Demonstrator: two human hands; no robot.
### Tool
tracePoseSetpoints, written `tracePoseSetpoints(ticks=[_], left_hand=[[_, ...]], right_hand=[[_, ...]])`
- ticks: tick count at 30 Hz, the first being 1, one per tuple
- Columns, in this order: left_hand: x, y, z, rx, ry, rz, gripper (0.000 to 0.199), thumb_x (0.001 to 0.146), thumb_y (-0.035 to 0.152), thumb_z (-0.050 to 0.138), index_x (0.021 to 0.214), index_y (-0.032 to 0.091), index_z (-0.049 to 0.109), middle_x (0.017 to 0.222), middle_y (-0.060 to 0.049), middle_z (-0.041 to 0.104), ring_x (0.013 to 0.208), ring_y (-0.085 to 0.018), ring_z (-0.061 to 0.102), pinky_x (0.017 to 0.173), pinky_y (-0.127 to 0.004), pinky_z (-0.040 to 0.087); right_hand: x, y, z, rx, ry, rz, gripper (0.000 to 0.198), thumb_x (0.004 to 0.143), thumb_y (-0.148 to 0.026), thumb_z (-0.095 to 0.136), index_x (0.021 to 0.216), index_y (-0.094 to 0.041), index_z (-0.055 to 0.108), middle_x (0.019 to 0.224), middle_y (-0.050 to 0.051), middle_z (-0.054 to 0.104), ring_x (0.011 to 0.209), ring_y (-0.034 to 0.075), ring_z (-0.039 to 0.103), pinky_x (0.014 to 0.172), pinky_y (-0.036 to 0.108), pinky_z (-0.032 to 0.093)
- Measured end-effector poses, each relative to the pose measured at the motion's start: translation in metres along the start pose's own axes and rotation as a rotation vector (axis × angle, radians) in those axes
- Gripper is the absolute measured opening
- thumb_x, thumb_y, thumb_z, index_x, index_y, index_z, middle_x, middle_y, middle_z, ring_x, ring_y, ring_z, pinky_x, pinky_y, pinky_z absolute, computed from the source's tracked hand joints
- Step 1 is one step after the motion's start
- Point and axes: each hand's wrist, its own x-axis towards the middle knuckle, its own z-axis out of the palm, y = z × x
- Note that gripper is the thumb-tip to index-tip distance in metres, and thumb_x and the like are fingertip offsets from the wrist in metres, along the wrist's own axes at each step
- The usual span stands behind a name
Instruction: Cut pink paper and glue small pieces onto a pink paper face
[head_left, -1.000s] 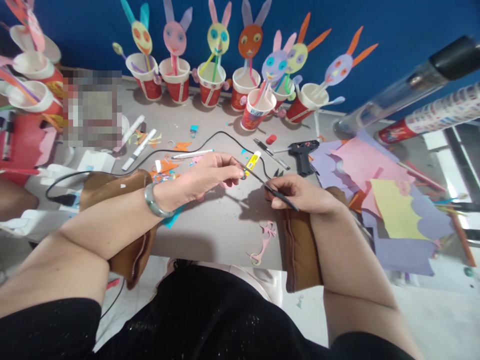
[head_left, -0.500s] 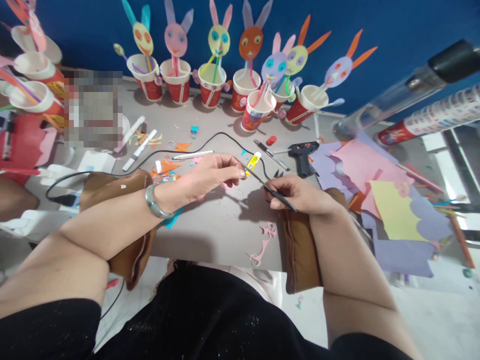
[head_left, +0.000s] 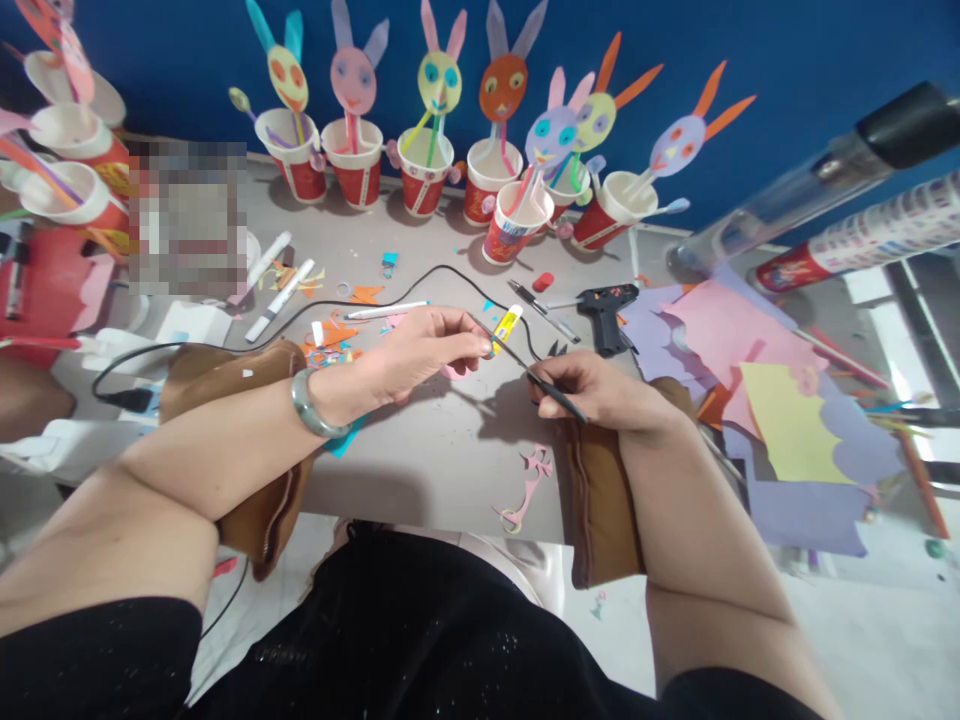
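Observation:
My left hand, with a jade-coloured bangle on its wrist, is closed in a pinch at the thin far end of a slim dark tool. My right hand is closed round the tool's thicker black part, whose end sticks out below the fingers. Its exact kind I cannot make out. Just beyond the fingertips lies a small yellow-and-white tube. A dark pointed tip shows by my right hand. Below the hands lies a cut pink paper scrap.
Along the back stand several red paper cups with paper rabbit heads. A black glue gun lies to the right, near stacked coloured paper. A black cable crosses behind my hands. White markers and paper scraps lie left.
The black end of the tool has shifted very slightly left in my right hand. My left hand looks almost unmoved.

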Motion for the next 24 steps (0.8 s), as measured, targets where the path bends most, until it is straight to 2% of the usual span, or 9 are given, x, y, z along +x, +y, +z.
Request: tracePoseSetpoints(ticks=[9, 12, 14, 17, 20, 24], left_hand=[[0.003, -0.009, -0.001, -0.061, -0.002, 0.058, 0.013, 0.082, 0.027, 0.072, 0.077, 0.017, 0.066, 0.071, 0.001, 0.066, 0.067, -0.009, 0.061, 0.067, -0.026, 0.049], [0.003, -0.01, -0.001, -0.077, 0.023, 0.053, 0.012, 0.083, 0.027, 0.071, 0.077, 0.018, 0.065, 0.071, 0.0, 0.066, 0.067, -0.009, 0.062, 0.068, -0.026, 0.05], [0.003, -0.011, -0.002, -0.072, 0.039, 0.05, 0.014, 0.084, 0.029, 0.072, 0.078, 0.018, 0.064, 0.071, 0.0, 0.067, 0.068, -0.011, 0.063, 0.067, -0.026, 0.051], [0.005, -0.012, -0.003, -0.049, 0.079, 0.044, 0.018, 0.085, 0.033, 0.074, 0.08, 0.02, 0.063, 0.07, -0.001, 0.067, 0.067, -0.012, 0.064, 0.064, -0.027, 0.052], [0.007, -0.014, -0.004, -0.015, 0.135, 0.046, 0.02, 0.085, 0.036, 0.075, 0.08, 0.021, 0.062, 0.07, -0.001, 0.067, 0.066, -0.012, 0.063, 0.061, -0.026, 0.052], [0.007, -0.015, -0.005, 0.013, 0.168, 0.091, 0.019, 0.087, 0.035, 0.072, 0.079, 0.021, 0.063, 0.07, -0.001, 0.065, 0.063, -0.01, 0.059, 0.062, -0.026, 0.05]], right_hand=[[-0.002, -0.007, 0.0, -0.028, 0.088, -0.021, 0.069, 0.065, -0.082, 0.08, 0.062, -0.021, 0.049, 0.059, -0.005, 0.044, 0.058, 0.01, 0.039, 0.054, 0.028, 0.029], [-0.002, -0.009, 0.003, -0.046, 0.168, -0.029, 0.07, 0.065, -0.084, 0.079, 0.062, -0.022, 0.048, 0.061, -0.003, 0.047, 0.06, 0.011, 0.04, 0.056, 0.029, 0.03], [-0.001, -0.011, 0.006, -0.073, 0.274, -0.017, 0.068, 0.066, -0.083, 0.079, 0.062, -0.022, 0.047, 0.062, -0.002, 0.05, 0.061, 0.012, 0.042, 0.058, 0.03, 0.033], [0.002, -0.009, 0.011, -0.205, 0.512, -0.018, 0.063, 0.072, -0.074, 0.079, 0.062, -0.024, 0.043, 0.061, -0.002, 0.049, 0.062, 0.014, 0.042, 0.061, 0.031, 0.036], [0.005, -0.003, 0.014, -0.464, 0.716, -0.048, 0.051, 0.079, -0.059, 0.077, 0.063, -0.025, 0.042, 0.06, -0.002, 0.048, 0.062, 0.016, 0.042, 0.067, 0.035, 0.037], [0.005, 0.01, 0.012, -0.818, 0.891, -0.004, 0.025, 0.084, -0.043, 0.07, 0.074, -0.024, 0.057, 0.074, 0.004, 0.062, 0.074, 0.022, 0.055, 0.08, 0.04, 0.038]])
